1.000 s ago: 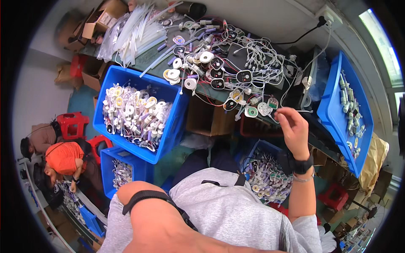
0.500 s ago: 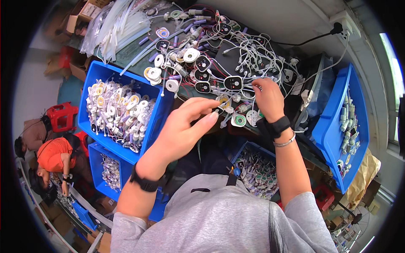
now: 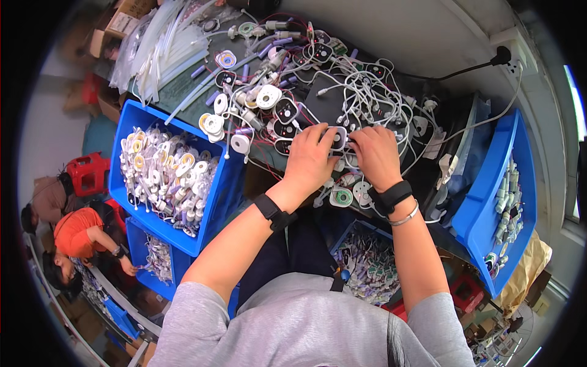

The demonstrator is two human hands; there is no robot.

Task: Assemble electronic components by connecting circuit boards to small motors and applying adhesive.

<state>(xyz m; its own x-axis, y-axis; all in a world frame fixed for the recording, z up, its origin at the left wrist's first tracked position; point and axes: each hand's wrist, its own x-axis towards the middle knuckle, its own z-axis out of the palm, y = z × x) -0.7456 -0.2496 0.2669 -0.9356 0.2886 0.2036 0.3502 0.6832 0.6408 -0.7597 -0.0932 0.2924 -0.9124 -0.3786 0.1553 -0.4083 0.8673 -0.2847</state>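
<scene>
My left hand [image 3: 310, 160] has its fingers closed on the left side of a small white-rimmed panel with a black face [image 3: 340, 138]. My right hand [image 3: 375, 158] is pinched at the panel's right edge; what its fingertips hold, perhaps a cable end, is hidden. Similar black-faced panels [image 3: 285, 111] with red wires lie just left of my left hand. Past my fingers spreads a tangle of white cables [image 3: 367, 92]. Close below my hands, at the table's near edge, are a round part with a green board [image 3: 341, 196] and a white disc [image 3: 362, 193].
Blue bins [image 3: 162, 237] packed with white assemblies stand at left. A tilted blue bin [image 3: 489, 214] is at right, another full bin [image 3: 367, 260] below the table. Clear tubes [image 3: 162, 55] lie far left; a black plug [image 3: 501, 56] sits in the wall socket. A co-worker in orange [image 3: 82, 232] bends at left.
My left hand has moved right and away from me onto the black-faced panel, its fingers closing. My right hand has shifted slightly left and nearer. The co-worker's arm has reached toward the lower bin.
</scene>
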